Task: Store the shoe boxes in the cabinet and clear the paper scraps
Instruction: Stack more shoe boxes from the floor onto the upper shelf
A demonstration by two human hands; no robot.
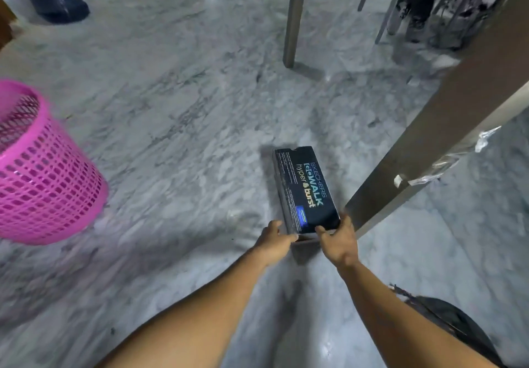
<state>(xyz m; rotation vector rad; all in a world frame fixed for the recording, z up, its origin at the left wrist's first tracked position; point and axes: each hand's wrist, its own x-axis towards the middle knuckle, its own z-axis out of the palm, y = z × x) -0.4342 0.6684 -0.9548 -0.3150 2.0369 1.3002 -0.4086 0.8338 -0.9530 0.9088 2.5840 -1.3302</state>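
While both hands clasp it, shoe box (307,190) lies beyond fingers (322,229).

Dark shoe box (307,191), lid printed "SKECHERS", "GOwalk" beneath it in teal, "hyper burst" beneath that in pale and yellow lettering, small blue label near the lid's near end, fine print along its left edge, both illegible
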